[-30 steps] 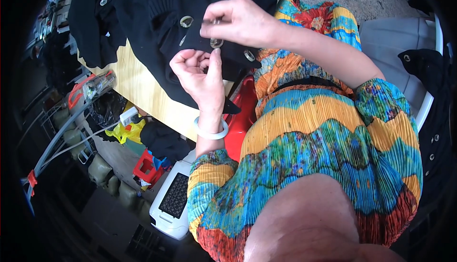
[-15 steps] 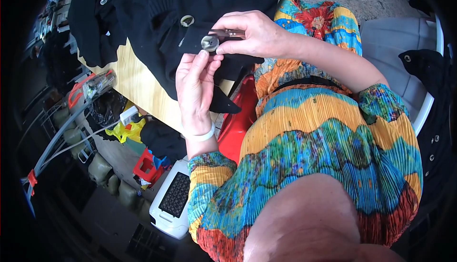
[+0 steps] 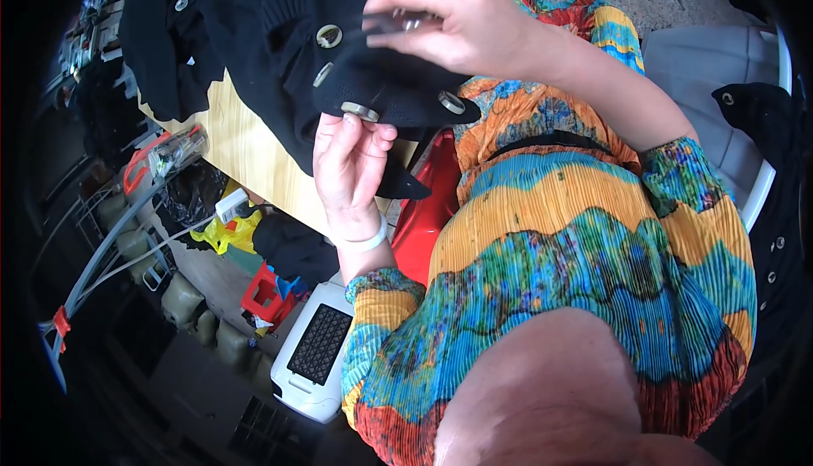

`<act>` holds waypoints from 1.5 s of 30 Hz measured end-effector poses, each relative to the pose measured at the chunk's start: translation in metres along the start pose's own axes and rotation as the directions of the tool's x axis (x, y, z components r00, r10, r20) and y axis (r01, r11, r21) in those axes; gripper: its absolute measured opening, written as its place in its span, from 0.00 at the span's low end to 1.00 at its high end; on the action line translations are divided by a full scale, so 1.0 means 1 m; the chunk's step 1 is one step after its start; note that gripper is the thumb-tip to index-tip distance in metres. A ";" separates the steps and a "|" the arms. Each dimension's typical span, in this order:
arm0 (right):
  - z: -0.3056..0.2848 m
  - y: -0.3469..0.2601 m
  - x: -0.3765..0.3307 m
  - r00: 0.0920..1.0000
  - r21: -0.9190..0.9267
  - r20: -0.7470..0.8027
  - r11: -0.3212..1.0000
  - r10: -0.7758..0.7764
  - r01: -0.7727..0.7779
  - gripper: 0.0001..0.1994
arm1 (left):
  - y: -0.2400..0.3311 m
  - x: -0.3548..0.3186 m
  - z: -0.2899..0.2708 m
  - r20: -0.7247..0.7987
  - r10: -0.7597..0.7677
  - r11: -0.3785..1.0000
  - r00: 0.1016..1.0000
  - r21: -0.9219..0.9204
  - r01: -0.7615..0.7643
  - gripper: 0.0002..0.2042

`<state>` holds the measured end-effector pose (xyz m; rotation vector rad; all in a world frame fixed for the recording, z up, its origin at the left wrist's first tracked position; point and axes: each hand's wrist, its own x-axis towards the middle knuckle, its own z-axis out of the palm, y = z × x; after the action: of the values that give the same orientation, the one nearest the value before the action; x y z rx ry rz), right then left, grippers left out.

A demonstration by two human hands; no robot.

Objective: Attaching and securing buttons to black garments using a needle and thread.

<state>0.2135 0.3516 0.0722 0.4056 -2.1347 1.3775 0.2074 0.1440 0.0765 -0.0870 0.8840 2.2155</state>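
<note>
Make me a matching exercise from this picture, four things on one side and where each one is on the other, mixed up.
Things:
1. cardigan
2. bracelet
3. tool
4. white box

Places:
A. on the floor, lower left of the left arm
B. pinched in the right hand
C. draped over the wooden table
D. around the wrist of the left hand

Pairs: 1-C, 2-D, 3-B, 4-A
</note>
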 end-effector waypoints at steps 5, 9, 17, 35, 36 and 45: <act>-0.014 -0.022 -0.019 0.909 0.252 0.226 0.881 0.349 -0.401 0.16 | -0.003 -0.005 -0.007 -0.014 0.138 0.990 0.990 -0.015 -0.138 0.13; -0.015 -0.047 -0.038 0.860 0.370 0.371 0.794 0.350 -0.483 0.12 | -0.006 -0.003 -0.002 0.025 0.169 0.985 0.985 0.036 -0.169 0.16; -0.011 -0.047 -0.040 0.883 0.292 0.334 0.854 0.332 -0.431 0.10 | -0.012 -0.002 0.009 -0.073 0.274 0.958 0.959 0.104 -0.266 0.18; -0.001 -0.044 -0.040 0.861 0.486 0.309 0.711 0.404 -0.508 0.10 | -0.019 0.000 0.016 0.062 0.307 0.934 0.950 0.172 -0.314 0.16; -0.001 -0.044 -0.039 0.861 0.489 0.312 0.709 0.402 -0.508 0.10 | -0.019 -0.002 0.018 0.058 0.310 0.933 0.949 0.175 -0.316 0.16; 0.001 -0.045 -0.039 0.885 0.409 0.282 0.788 0.371 -0.461 0.09 | -0.026 -0.003 0.012 -0.062 0.338 0.933 0.939 0.152 -0.326 0.17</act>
<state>0.2679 0.3297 0.0814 0.2498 -2.1029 2.2123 0.2288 0.1623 0.0719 0.0358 1.1721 2.4674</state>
